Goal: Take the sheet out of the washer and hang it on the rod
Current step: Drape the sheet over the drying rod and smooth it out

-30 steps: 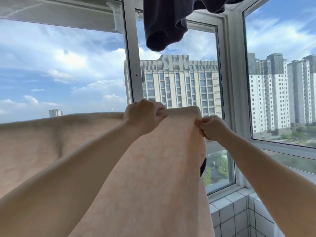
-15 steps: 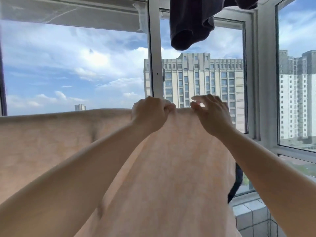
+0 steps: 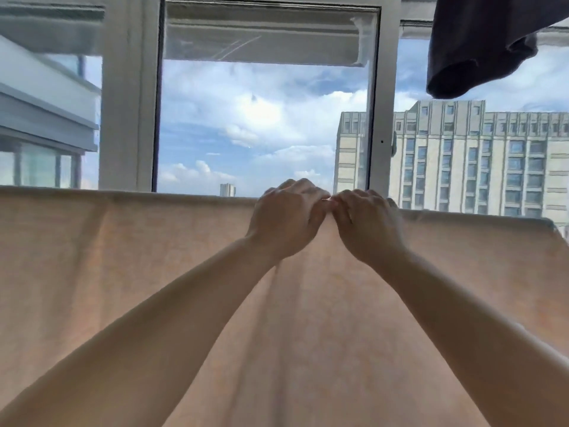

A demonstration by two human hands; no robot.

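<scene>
A wide white-framed window (image 3: 377, 118) is filling the whole wall ahead, with blue sky and cloud showing through the glass and a pale tower block (image 3: 480, 161) standing beyond the right-hand panes. Below it the peach sheet (image 3: 123, 257) is hanging across almost the full width of the view, its top fold running in a near-level line from the left edge to the far right, where it is dipping slightly. The rod itself is hidden under that fold. Soft creases are fanning down from the middle of the cloth.

A dark garment (image 3: 474, 47) is dangling from above at the upper right, well clear of the sheet.

Both bare forearms are reaching up to the top fold. The left hand (image 3: 286, 220) is curling its fingers over the edge and gripping the cloth — the right hand (image 3: 366, 226) is doing the same just beside it, the two hands' knuckles nearly touching at the centre.
</scene>
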